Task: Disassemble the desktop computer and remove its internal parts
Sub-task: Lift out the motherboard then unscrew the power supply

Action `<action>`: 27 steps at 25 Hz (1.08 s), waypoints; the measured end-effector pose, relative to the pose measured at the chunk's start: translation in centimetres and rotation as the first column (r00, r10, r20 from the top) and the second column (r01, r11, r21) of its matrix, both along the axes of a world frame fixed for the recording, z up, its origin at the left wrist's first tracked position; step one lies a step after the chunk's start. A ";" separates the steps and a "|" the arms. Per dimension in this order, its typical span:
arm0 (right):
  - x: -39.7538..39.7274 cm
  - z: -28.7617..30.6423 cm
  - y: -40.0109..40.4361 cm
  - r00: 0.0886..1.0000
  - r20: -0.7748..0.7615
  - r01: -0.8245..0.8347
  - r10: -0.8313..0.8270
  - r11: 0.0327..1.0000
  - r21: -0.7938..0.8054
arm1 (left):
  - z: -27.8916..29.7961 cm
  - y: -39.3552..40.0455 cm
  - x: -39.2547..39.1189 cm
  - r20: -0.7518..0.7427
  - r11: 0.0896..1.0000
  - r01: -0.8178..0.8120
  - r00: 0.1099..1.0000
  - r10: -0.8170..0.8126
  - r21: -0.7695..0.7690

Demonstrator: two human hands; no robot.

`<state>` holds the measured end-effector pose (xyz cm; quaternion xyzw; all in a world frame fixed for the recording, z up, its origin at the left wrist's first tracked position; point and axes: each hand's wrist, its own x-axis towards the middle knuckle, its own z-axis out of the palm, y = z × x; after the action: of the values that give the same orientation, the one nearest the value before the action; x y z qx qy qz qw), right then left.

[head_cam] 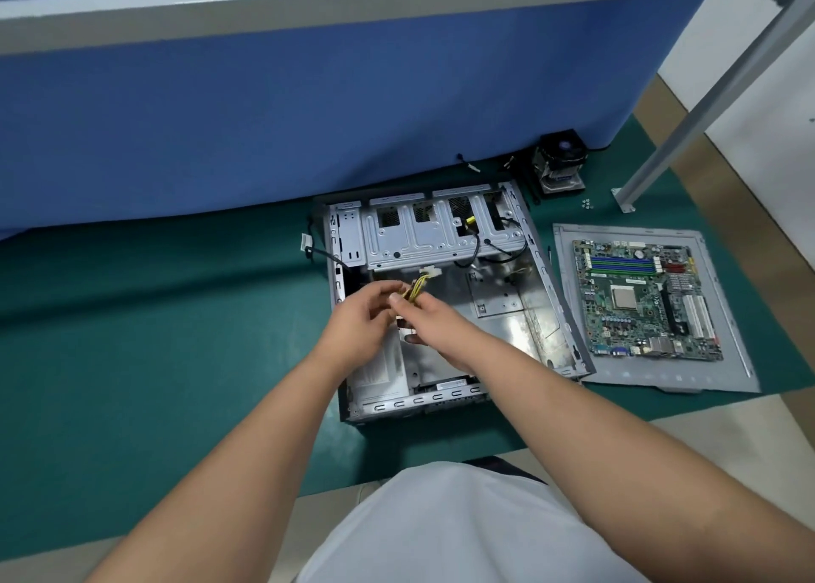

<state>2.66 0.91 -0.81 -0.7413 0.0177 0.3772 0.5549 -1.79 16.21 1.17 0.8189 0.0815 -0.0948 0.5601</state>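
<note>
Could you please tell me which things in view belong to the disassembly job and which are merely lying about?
Belonging to the job:
computer case, open
cable bundle, gripped by right hand, left hand beside it
motherboard on the side panel
CPU cooler
screws

Lying about:
blue partition
metal table leg
green mat

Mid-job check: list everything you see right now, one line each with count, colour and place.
computer case: one, grey metal, open, centre of mat
cable bundle: one, yellow and black, white connector, over the case
power supply: one, silver, near-left corner inside case
motherboard: one, green, lying on the side panel
side panel: one, grey, right of case
CPU cooler: one, black fan, behind the case
screws: a few, silver, near the cooler
mat: one, green, on the floor
partition: one, blue, behind
left hand: fingers curled beside the cables; grip unclear
right hand: holds the cable bundle
</note>
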 end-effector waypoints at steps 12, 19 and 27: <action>-0.6 0.9 -3.1 0.920 0.249 -0.177 0.304 0.887 -0.427 | -2.6 2.0 -7.3 0.087 0.727 0.274 0.905 -0.416 0.630; -4.9 1.1 -2.2 0.720 0.238 -0.384 0.651 0.661 -0.645 | -4.2 2.4 -10.0 -0.042 0.440 0.348 0.821 -0.570 0.828; -8.2 -0.8 -1.9 0.530 0.335 -0.177 0.779 0.488 -0.855 | -5.2 2.2 -9.8 0.017 0.487 0.298 0.840 -0.542 0.821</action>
<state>-5.52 -1.03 -1.63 -0.9456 -0.2707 0.1789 0.0238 -11.61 18.43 -4.03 0.9779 -0.1681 -0.0699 0.1026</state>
